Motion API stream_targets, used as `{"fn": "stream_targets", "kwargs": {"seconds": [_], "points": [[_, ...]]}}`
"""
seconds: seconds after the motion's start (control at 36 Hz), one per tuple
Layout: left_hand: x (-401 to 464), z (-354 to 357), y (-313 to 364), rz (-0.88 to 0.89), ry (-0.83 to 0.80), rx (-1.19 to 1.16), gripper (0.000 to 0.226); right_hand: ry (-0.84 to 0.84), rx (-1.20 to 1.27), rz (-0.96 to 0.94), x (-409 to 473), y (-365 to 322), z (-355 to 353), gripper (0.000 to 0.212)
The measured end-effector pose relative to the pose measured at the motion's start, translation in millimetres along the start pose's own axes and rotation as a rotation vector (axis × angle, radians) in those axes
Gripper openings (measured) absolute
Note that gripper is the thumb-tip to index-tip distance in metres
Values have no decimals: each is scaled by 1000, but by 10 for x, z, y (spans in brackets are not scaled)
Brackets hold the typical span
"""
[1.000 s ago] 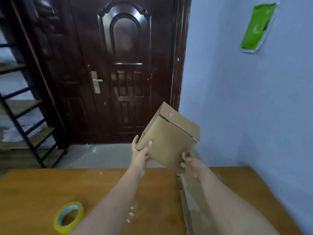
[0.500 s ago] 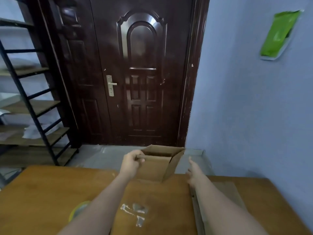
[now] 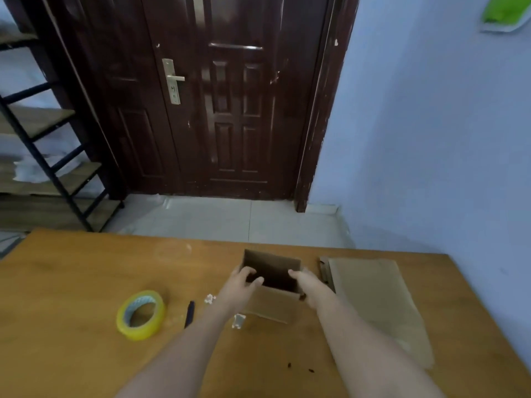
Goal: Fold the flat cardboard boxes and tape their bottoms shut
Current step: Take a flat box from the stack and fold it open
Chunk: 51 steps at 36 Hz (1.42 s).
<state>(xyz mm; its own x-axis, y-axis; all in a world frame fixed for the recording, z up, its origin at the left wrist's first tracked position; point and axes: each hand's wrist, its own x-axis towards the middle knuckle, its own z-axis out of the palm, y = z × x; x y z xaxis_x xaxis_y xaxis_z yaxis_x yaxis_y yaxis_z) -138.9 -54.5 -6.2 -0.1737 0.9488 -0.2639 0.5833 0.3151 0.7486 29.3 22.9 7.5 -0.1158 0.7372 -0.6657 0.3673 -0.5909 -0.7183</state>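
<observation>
Toward the far edge of the wooden table (image 3: 71, 282), right of its middle, a small brown cardboard box (image 3: 271, 294) stands upright with its open top facing up; its inside is dark and nothing can be made out in it. Just to its right, along the table's right edge, lies a pile of flat brown cardboard sheets (image 3: 376, 297). A second ago the box was held tilted in the air above the table; now it sits on the surface. The left hand (image 3: 240, 287) grips the box's left wall, fingers (image 3: 249, 272) curled over the rim into the opening. The right hand (image 3: 307, 282) grasps the right wall the same way. Both forearms reach forward from the near edge. Left of the box lie a yellow roll of tape (image 3: 140, 314), a dark pen (image 3: 189, 313) and white scraps (image 3: 238, 321).
</observation>
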Motion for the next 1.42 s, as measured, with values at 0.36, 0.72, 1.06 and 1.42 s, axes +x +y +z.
{"fn": "stream_targets", "kwargs": {"seconds": [0.36,0.72,1.06,1.42], "points": [[57,41,85,-68,128,181,65,107,-238,-3,101,-31,256,73],[131,21,160,-7,-69,442,39,74,-201,100,168,-78,208,62],[244,-170,217,10,-170,599,35,102,-182,-22,236,-27,196,28],[237,-45,231,-171,101,261,69,201,51,-179,112,100,49,56]]}}
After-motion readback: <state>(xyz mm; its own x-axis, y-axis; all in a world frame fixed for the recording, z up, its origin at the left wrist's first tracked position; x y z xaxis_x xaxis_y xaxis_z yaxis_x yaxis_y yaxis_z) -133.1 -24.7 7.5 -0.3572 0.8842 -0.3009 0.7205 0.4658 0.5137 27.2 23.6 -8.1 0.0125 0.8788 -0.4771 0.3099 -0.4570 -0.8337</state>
